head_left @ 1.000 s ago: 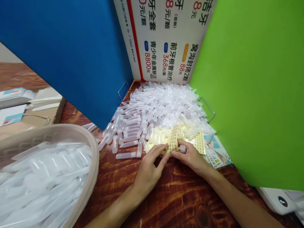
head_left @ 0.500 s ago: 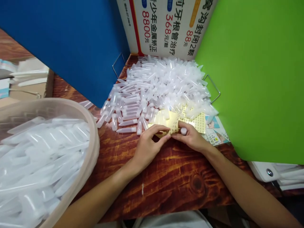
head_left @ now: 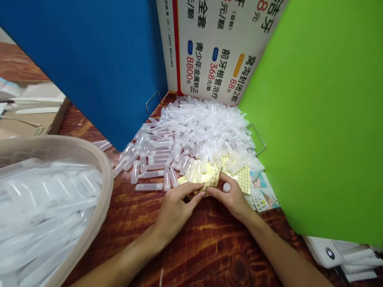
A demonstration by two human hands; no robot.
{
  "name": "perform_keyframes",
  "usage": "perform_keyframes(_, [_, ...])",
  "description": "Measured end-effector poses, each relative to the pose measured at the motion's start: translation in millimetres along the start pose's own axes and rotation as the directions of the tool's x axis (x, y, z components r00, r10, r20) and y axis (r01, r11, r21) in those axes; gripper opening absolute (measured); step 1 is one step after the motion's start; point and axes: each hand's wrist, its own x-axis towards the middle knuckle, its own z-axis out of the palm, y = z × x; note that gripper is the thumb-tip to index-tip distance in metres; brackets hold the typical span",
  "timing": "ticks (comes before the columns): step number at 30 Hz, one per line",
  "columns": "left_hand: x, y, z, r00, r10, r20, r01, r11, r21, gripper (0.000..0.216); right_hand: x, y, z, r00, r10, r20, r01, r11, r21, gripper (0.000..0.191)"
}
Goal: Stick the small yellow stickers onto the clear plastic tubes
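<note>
A yellow sheet of small round dot stickers (head_left: 213,180) is bent up at its near edge. My left hand (head_left: 175,205) pinches that edge between thumb and fingers. Beside it, my right hand (head_left: 235,199) is closed, with its thumb and fingertips at the sheet's curled corner. A small plastic tube (head_left: 226,187) is tucked in the right hand, only its white cap end showing. Whether a loose sticker is between the right fingertips is too small to tell. A second dotted yellow sheet (head_left: 243,180) lies just behind the right hand, partly under tubes.
Beyond my hands spreads a heap of clear capped tubes (head_left: 206,123). Blue (head_left: 119,79) and green (head_left: 314,119) boards and a printed panel (head_left: 206,71) wall it in. A plastic basket (head_left: 107,179) full of tubes stands left. Printed cards (head_left: 263,197) lie right.
The view has tilted up, so everything sits lower in the picture. Both hands stay at the sticker sheet, and the tube is still in the right hand.
</note>
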Motion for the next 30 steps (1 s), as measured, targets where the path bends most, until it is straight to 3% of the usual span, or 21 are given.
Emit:
perform_keyframes(5, [-0.2,4.3,-0.3,0.999,-0.042,-0.017,0.041,0.999,-0.018,0.018,0.6,3.2,-1.9,0.998,-0.027,-0.057,0.020,0.991,-0.130,0.032])
perform_keyframes(12, [-0.6,6.5,0.3,0.994,-0.103,-0.041,0.098,0.989,-0.107,0.013,-0.9,1.9,-2.2,0.997,-0.065,-0.041,0.058,0.988,-0.142,0.032])
perform_keyframes(30, [0.3,1.6,0.9,0.990,-0.126,0.060,0.131,0.987,-0.096,0.012,-1.5,2.1,-4.4,0.991,-0.136,-0.007,0.130,0.958,-0.256,0.035])
